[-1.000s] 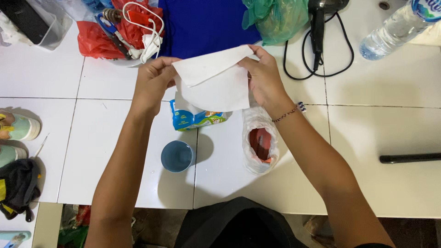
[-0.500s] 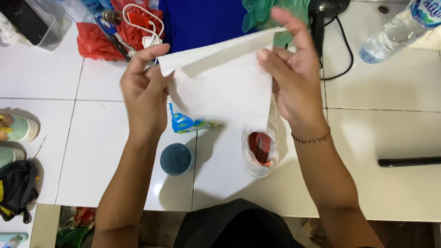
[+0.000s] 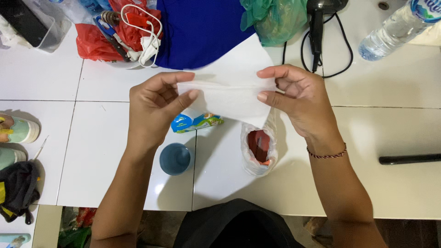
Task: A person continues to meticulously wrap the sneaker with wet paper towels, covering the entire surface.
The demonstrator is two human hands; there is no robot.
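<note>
- From my remote seat I see the left hand (image 3: pixel 154 110) and the right hand (image 3: pixel 298 98) holding a white sheet of paper (image 3: pixel 229 94) in the air above the white tiled table (image 3: pixel 82 138), about the middle of the view.
- Grip: each hand pinches one end of the paper's top edge — thumb pressed against forefinger, the other fingers curled loosely behind.
- How far along, as I judge it: the sheet already carries one fold, a doubled band running across its top edge between the hands, and it tapers to a point at 6 o'clock. The folding looks started, not finished; the lower flap hangs loose and uncreased.
- The paper is thin and matte, slightly see-through where single, denser where doubled; its edges look straight and crisp.
- At 6 o'clock from the paper's point lies a clear plastic bag (image 3: pixel 258 149), crinkled and soft, with something red-orange inside.
- At 7 o'clock sits a small blue cup (image 3: pixel 175 159), round, smooth, open side up.
- Just under the left thumb lies a glossy bright-blue printed sachet (image 3: pixel 195 123), flat and partly hidden by the sheet.
- At 12 o'clock there is a deep-blue cloth (image 3: pixel 202 32); at 1 o'clock a green plastic bag (image 3: pixel 280 18); at 2 o'clock a clear water bottle (image 3: pixel 390 32) lying tilted.
</note>
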